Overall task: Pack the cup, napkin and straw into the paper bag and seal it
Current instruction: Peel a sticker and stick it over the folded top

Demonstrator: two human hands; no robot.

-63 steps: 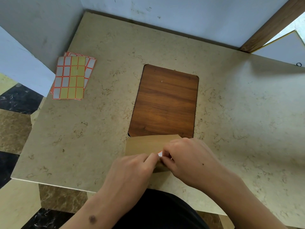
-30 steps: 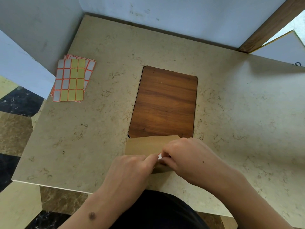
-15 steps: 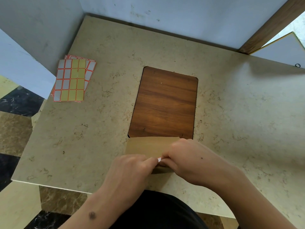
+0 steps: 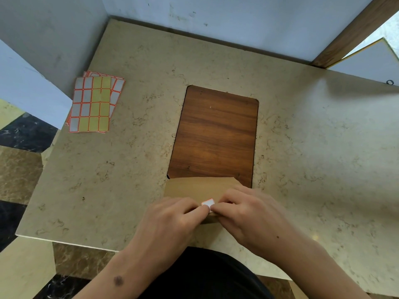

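Note:
A brown paper bag [image 4: 194,187] lies flat near the table's front edge, its far end overlapping the wooden panel. Its near part is hidden under both hands. A small white sticker with an orange rim [image 4: 207,203] sits on the bag between my fingertips. My left hand [image 4: 172,219] and my right hand [image 4: 248,212] press on the bag from either side, fingertips meeting at the sticker. The cup, napkin and straw are not visible.
A stack of sticker sheets [image 4: 95,104] with orange-rimmed labels lies at the table's far left. A dark wooden panel [image 4: 216,134] is set into the beige stone table [image 4: 313,158]. Walls close in behind and at the left.
The sticker shows more fully between my fingertips now, lying flatter on the bag. Both hands stay in nearly the same place.

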